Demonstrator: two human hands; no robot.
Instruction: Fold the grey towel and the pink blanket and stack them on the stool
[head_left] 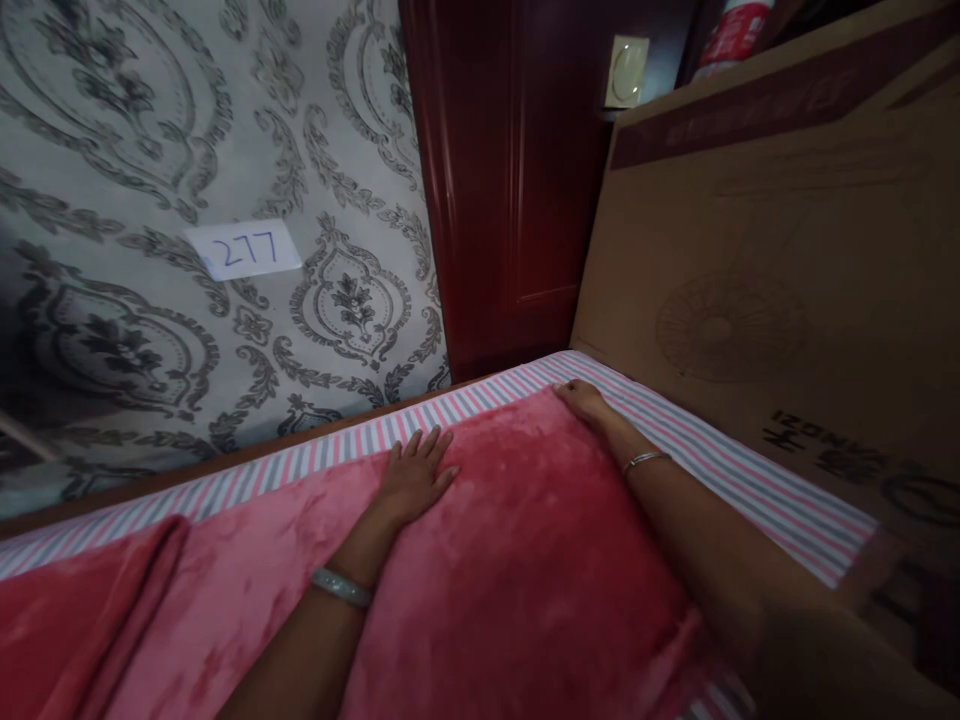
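Observation:
A fluffy pink-red blanket [510, 520] lies spread over a sheet with pink, grey and white stripes [720, 480]. Flat on the blanket near its far edge rests my left hand [416, 475], fingers spread and nothing in it. My right hand [581, 398] is at the blanket's far right corner, its fingers bent and closed on the edge there. On the left, part of the blanket is folded over in a thick ridge [142, 610]. My right fingertips are partly hidden by the hand itself.
Grey-patterned wallpaper [352, 290] carries a paper marked 277 [244, 250]. Beside it stands a dark red wooden panel [510, 180] with a pale switch [627, 72]. A large cardboard box [757, 250] borders the right side, with a red and white container [735, 35] behind its top edge.

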